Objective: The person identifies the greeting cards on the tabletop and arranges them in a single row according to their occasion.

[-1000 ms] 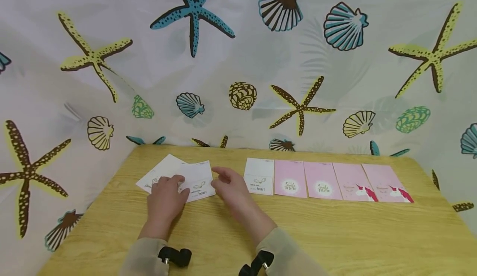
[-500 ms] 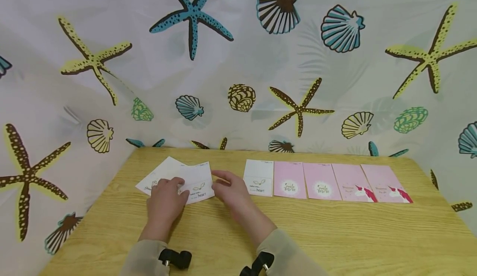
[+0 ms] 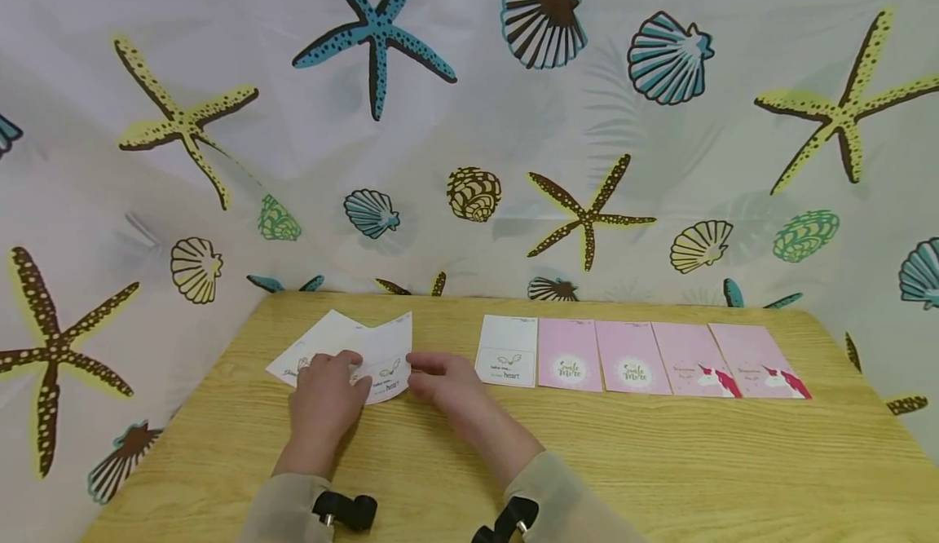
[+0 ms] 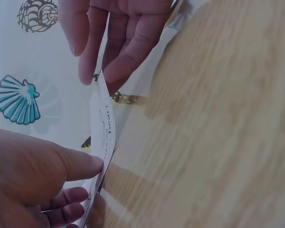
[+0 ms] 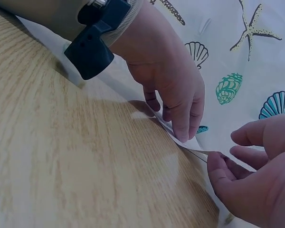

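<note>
A white card (image 3: pixel 387 339) printed with wings and the word "heart" lies at the left, its right side bent upward. My right hand (image 3: pixel 455 381) pinches that raised edge between thumb and fingers. Fingertips of my left hand (image 3: pixel 326 392) press on the card's left part, against the table. In the left wrist view the left thumb lies on the card (image 4: pixel 102 118), and the right fingers hold its upper end. A second white card (image 3: pixel 323 335), set at a slant, is partly covered by the first and by the left hand.
To the right stands a row of cards: a white winged card (image 3: pixel 506 339), two pink "Smile More" cards (image 3: pixel 566 339) and two pink unicorn cards (image 3: pixel 685 343). All rest on the wooden table (image 3: pixel 660 461). Behind hangs a cloth (image 3: pixel 440 119) with starfish and shells.
My right hand has moved slightly left and now pinches the top card's right edge, which has risen and bent. The left hand has stayed in place.
</note>
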Available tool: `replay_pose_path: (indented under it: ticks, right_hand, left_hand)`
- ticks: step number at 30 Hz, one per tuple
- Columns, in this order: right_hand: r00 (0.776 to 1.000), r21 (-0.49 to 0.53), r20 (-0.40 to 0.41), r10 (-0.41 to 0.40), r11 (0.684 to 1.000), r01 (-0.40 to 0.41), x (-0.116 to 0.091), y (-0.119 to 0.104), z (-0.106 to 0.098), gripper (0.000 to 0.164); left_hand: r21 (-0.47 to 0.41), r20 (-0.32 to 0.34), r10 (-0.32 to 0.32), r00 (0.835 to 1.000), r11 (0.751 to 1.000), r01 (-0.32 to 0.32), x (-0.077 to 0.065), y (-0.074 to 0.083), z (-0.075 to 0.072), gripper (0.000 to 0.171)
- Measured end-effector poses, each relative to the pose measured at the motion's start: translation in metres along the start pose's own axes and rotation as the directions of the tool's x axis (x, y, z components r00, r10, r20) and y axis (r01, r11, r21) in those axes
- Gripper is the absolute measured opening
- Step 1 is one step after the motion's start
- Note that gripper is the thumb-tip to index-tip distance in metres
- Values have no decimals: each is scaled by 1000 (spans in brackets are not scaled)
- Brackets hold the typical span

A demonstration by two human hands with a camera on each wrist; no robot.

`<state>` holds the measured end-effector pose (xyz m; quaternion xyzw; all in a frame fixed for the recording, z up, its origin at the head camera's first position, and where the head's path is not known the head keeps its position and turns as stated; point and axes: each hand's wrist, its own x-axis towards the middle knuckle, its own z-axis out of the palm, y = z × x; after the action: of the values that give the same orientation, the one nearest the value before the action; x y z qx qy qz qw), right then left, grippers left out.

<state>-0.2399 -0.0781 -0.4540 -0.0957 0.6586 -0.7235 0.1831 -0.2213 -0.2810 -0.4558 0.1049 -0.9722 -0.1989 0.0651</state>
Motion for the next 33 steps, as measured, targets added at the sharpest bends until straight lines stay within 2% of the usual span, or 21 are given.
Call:
replay_pose_path:
  ticks: [6,11,17,19,25,33]
  right_hand:
    - [999,-66,4,33,997,-32,-3,-2,0,41]
    - [998,-28,-27,50,998,-51,-4,-3,1,41]
    - [996,2,-80,32,999,-32,-3,-9,1,42]
    - [995,18,-96,16,1000,-15,-4,-12,0,42]
    - [993,58,-121,-11,998,18,-9,-21,-9,43]
    - [990,1,-142,-18,1000,18,-18,-30,-32,44]
  left_hand:
    - [-17,16,3,1000,1000,-3,2,-3,-1,44]
    - [-70,20,11,1000,998,-10,3,-5,-6,47]
    - [-154,25,-33,999,987,37,1,0,-13,50]
    - [-181,19,-43,999,982,45,1,4,-15,50]
    - [-235,-14,-24,1000,972,20,3,24,-22,47]
    - [-282,-80,10,997,959,-32,9,52,-20,44]
